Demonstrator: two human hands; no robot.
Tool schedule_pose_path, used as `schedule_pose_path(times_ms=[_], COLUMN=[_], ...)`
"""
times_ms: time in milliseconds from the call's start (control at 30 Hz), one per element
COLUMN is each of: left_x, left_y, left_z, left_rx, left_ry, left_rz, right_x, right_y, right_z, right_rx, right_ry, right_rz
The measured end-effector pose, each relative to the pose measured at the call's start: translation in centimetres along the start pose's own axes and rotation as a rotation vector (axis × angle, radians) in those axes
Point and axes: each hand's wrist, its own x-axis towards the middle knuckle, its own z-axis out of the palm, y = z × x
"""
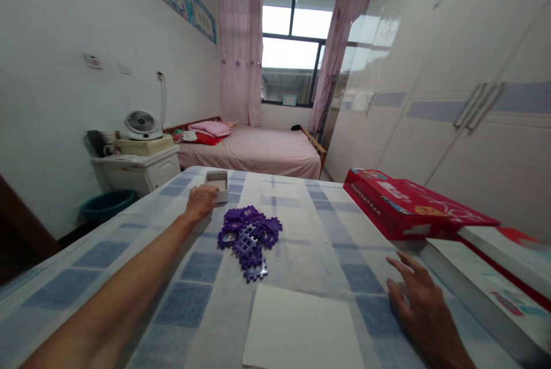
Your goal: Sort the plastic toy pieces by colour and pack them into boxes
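Stretched far forward, my left hand [201, 201] has its fingers closed on the near left edge of a small open white box [221, 195], which rests on the cloth. Closer to me and to the right of that hand lies a loose pile of purple interlocking plastic pieces [247, 237] with notched edges. A blank white sheet or board [301, 329] lies flat in front of me, just below the pile. My right hand [417, 303] is at the right side, fingers apart and bent, holding nothing, low over the checked cloth.
A blue-and-white checked cloth [297, 254] covers the surface. Along its right side stand a red box [387, 208] and white boxes [491, 288]. Beyond are a bed [267, 151], a cabinet with a fan [143, 123], and a tall white wardrobe [447, 70].
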Motion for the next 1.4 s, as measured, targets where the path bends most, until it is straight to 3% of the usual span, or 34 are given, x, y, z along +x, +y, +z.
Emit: schedule_pose_path(times_ms=[67,167,267,367,500,633,733,800,933,1000,1100,1167,1300,1400], left_x=[0.1,-1.1,-4.5,-9.2,-14.9,-18.1,-18.5,-17.5,-13.2,-10.9,-8.6,-7.9,-7.5,-7.5], left_y=[1.9,7.0,13.9,20.9,27.4,30.2,30.3,29.2,23.7,19.9,14.8,12.7,11.7,11.9], left_z=[-1.0,-3.1,-5.3,-6.5,-5.9,-4.3,-3.7,-3.6,-2.5,-1.3,0.5,1.3,1.9,2.3], left_rx=[-0.006,-0.021,-0.062,-0.123,-0.198,-0.249,-0.339,-0.413,-0.449,-0.430,-0.416,-0.401,-0.382,-0.364], left_ry=[0.018,0.119,0.158,0.092,-0.020,-0.114,-0.111,-0.031,0.209,0.252,0.285,0.318,0.312,0.283], left_rz=[0.057,0.264,0.510,0.712,0.914,0.999,0.985,0.938,0.722,0.591,0.414,0.288,0.196,0.204], right_x=[0.1,0.3,0.6,0.5,-0.6,-2.6,-4.3,-5.4,-6.0,-5.5,-4.3,-3.7,-3.5,-4.1], right_y=[-0.4,-0.8,-1.1,-1.8,-4.0,-5.6,-6.1,-6.9,-8.7,-8.6,-6.2,-3.5,1.3,2.2], right_z=[-0.3,-0.5,-0.8,-2.4,-6.1,-8.9,-9.5,-9.6,-9.4,-9.4,-9.7,-10.1,-10.9,-10.8], right_rx=[0.006,0.031,0.101,0.233,0.417,0.425,0.420,0.385,0.230,0.134,0.019,-0.056,-0.243,-0.340], right_ry=[-0.004,0.005,0.055,0.083,0.028,-0.093,-0.224,-0.266,-0.362,-0.412,-0.402,-0.388,-0.346,-0.229], right_rz=[0.014,0.044,0.062,0.073,0.091,0.105,0.151,0.192,0.192,0.165,0.145,0.137,0.172,0.204])
